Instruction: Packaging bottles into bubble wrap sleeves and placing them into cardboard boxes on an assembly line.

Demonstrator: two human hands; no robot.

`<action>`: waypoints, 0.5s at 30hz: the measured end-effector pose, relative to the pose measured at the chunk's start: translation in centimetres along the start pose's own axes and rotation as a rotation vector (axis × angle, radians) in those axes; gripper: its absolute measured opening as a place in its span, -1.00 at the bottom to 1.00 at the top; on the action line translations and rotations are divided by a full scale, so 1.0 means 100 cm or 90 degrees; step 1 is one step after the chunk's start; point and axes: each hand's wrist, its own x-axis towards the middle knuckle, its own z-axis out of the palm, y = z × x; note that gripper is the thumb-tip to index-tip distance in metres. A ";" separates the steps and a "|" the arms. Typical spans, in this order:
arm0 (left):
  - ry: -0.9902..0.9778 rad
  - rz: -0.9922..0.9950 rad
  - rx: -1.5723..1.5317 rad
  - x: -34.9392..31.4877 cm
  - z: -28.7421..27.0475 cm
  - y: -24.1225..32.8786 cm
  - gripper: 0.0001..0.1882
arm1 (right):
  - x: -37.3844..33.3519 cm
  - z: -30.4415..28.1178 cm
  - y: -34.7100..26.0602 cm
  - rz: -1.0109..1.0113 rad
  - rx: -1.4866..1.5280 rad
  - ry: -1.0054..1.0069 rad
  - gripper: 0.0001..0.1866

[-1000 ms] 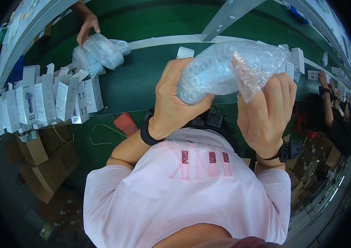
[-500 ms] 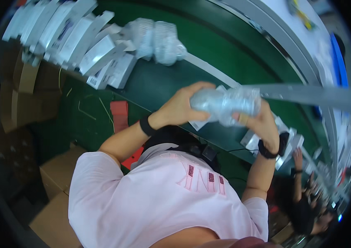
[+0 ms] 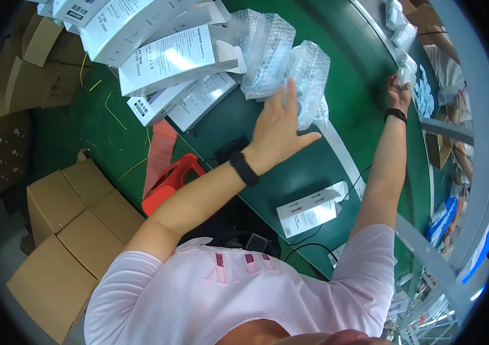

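Note:
My left hand (image 3: 279,129) is open, fingers spread, its fingertips at the edge of a bubble-wrapped package (image 3: 312,77) on the green table. Another bubble-wrapped package (image 3: 270,52) lies directly to the left of it. At the far right my right arm is stretched out, and my right hand (image 3: 400,96) is closed around the near end of a small bubble-wrapped bundle (image 3: 407,72); part of the grip is hidden. More wrapped bundles (image 3: 404,35) lie in a line just beyond it.
White printed boxes (image 3: 167,57), some with open flaps, pile up at the left. One white box (image 3: 309,211) lies near the front edge beside a black cable. Brown cartons (image 3: 83,230) and a red stool (image 3: 169,184) stand on the floor. Other people's arms (image 3: 463,109) show at right.
Both hands held a wrapped package together before; now they are apart. My left hand has let go and moved towards the wrapped packages; my right hand has reached far right. The view has shifted.

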 end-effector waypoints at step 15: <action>-0.119 0.103 -0.513 -0.067 -0.054 0.028 -0.21 | -0.365 0.201 0.026 -0.428 -0.737 -0.504 -0.61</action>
